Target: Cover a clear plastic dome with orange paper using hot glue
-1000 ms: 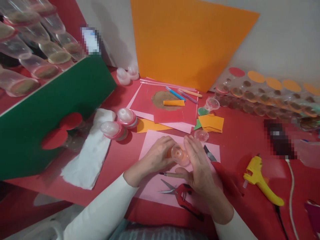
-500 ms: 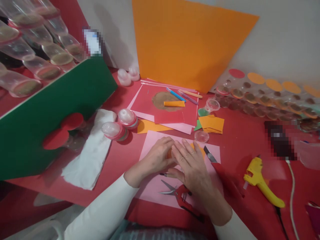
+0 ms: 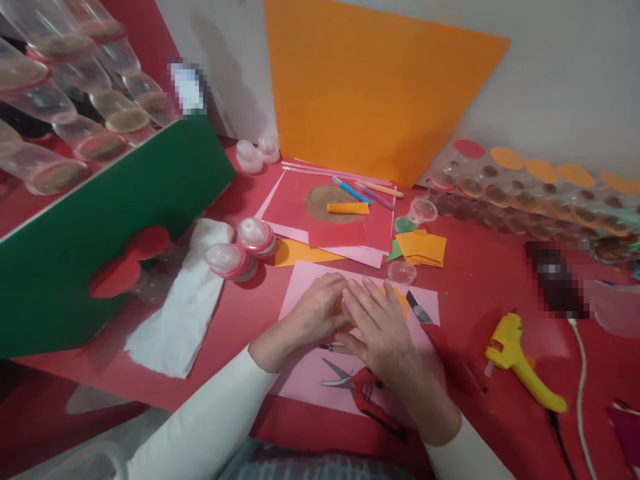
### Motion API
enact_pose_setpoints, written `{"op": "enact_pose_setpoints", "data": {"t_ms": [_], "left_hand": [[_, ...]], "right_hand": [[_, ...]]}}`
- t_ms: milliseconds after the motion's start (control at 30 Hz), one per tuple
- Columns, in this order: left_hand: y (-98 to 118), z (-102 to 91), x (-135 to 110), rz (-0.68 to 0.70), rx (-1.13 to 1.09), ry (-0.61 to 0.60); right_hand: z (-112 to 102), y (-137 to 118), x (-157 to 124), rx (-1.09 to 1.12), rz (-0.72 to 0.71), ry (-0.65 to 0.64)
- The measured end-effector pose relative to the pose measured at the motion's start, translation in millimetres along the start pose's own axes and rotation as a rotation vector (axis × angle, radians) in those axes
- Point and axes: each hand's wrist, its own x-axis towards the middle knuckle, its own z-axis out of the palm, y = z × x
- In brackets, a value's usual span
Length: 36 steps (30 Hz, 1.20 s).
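Note:
My left hand (image 3: 313, 310) is curled around a small clear cup that is almost fully hidden; only an orange bit (image 3: 339, 307) shows between my hands. My right hand (image 3: 380, 327) lies flat over it, fingers stretched out and pressing down. Both hands rest on a pink sheet (image 3: 300, 283). An orange paper piece (image 3: 403, 303) peeks out from under my right fingers. A craft knife (image 3: 416, 308) lies just right of that hand. Red-handled scissors (image 3: 360, 387) and a thin brush (image 3: 327, 347) lie under my right wrist.
A yellow glue gun (image 3: 520, 363) with its cord lies at the right. Another clear cup (image 3: 401, 271) and stacked orange squares (image 3: 423, 247) sit beyond my hands. Two lidded cups (image 3: 230, 260), a white cloth (image 3: 185, 307) and a green board (image 3: 115, 220) are left; a big orange sheet (image 3: 370, 93) leans behind.
My right hand has come down flat over the clear cup, which was visible between my hands a second ago. My left hand has stayed put.

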Motion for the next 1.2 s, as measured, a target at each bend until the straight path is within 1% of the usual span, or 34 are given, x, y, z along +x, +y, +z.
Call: {"op": "enact_pose_setpoints", "data": {"t_ms": [100,167,233,300,567,733,1033,1100,1200], "left_hand": [[-2.4,-0.2,-1.0,0.031,0.001,-0.003],[-3.5,-0.4,-1.5,0.049,0.0,-0.011],[-3.9,-0.5,-1.7,0.056,0.015,-0.017],[-3.2,-0.6,-1.4,0.05,0.036,-0.02],[-0.6,-0.8,-0.3,0.017,0.03,-0.035],[-2.7,0.1,-1.5,0.03,0.047,-0.028],[-2.3,1.0,-1.1,0.024,0.054,-0.037],[-1.8,0.3,-1.6,0.029,0.052,-0.033],[-1.0,-1.9,-2.1,0.027,0.034,-0.013]], "right_hand": [[-3.4,4.5,-3.2,0.068,0.005,0.038],[-6.2,8.9,-5.2,0.108,0.04,0.088],[-7.9,13.0,-6.0,0.111,0.076,0.141],[-7.9,15.3,-5.5,0.098,0.087,0.164],[-6.0,8.8,-1.4,0.082,0.031,0.036],[-5.8,8.7,-0.3,0.066,0.009,0.0],[-1.3,8.5,-1.2,0.036,-0.006,0.016],[-2.1,8.0,-3.1,0.062,0.013,0.026],[-6.6,7.9,-6.1,0.125,0.081,0.088]]}}
